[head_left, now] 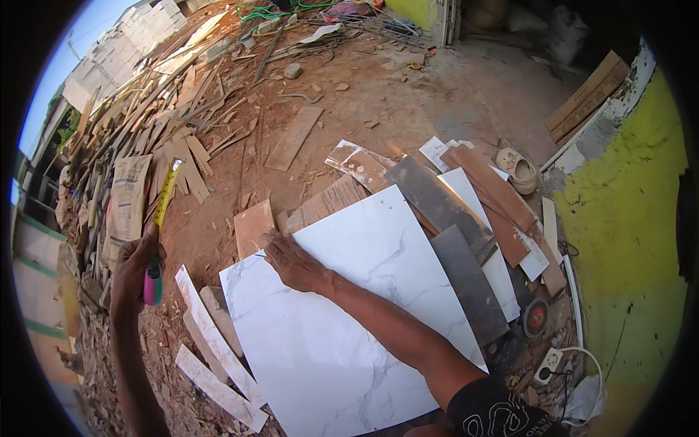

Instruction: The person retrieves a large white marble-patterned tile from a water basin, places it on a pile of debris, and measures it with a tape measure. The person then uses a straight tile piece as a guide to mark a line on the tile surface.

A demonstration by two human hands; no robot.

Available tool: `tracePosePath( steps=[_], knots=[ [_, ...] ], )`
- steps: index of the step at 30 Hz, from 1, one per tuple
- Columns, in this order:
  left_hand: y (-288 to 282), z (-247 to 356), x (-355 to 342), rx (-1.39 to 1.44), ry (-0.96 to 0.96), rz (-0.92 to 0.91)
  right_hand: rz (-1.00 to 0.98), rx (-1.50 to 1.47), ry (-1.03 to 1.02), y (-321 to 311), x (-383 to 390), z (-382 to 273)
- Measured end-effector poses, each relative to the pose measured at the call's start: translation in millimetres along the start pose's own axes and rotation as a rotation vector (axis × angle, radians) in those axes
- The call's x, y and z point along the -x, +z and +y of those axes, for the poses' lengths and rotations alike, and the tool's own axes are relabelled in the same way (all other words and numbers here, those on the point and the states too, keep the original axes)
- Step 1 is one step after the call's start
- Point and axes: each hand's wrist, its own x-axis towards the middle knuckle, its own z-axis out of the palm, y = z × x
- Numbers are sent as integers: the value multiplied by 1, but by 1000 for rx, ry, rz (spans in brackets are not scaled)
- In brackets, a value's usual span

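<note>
My left hand (142,262) grips a pink-and-teal tape measure (153,284), its yellow blade (167,191) pulled out a short length and pointing up, off the tile. A large white marble-patterned tile (349,364) lies below me. Near its upper-left edge rests my right hand (291,262), fingers curled around a thin dark item that I cannot clearly make out. Long cut white strips (218,349) lie left of the tile. Several brown, grey and white tile pieces (477,291) are stacked beneath and to its right.
A disc tool (536,317), power socket with cable (550,360) and beige clog (520,167) sit at right beside a yellow-green wall (626,240). Wood scraps (193,156) and a paper sack (124,204) cover the left. Pale blocks (120,51) stand behind, across reddish dirt ground (342,109).
</note>
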Motion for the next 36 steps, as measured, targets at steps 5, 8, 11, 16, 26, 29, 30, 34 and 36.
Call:
tracePosePath(
  steps=[5, 8, 11, 16, 26, 29, 30, 34, 36],
  knots=[
    [-7, -21, 22, -57, -68, 21, -43, 56, -8, -12, -16, 32],
    [-2, -36, 21, -88, -49, 30, 30, 187, -4, -32, -20, 57],
    [6, -38, 18, -93, -40, 12, 72, 299, 43, -67, -20, 93],
    [4, -35, 21, -116, -38, 23, 69, 489, 143, -132, -13, 141],
    [-1, -24, 34, -208, -36, -13, 191, 685, 648, -312, 70, 157],
    [0, -19, 34, -199, -46, -5, 105, 409, 571, -296, 76, 96],
    [3, -20, 32, -187, -54, -3, 47, 351, 501, -286, 79, 79],
    [19, -12, 31, -175, -48, -66, -81, 367, 126, -243, 96, 55],
    [25, -10, 30, -187, -20, -92, -119, 350, 102, -242, 102, 72]
  ],
)
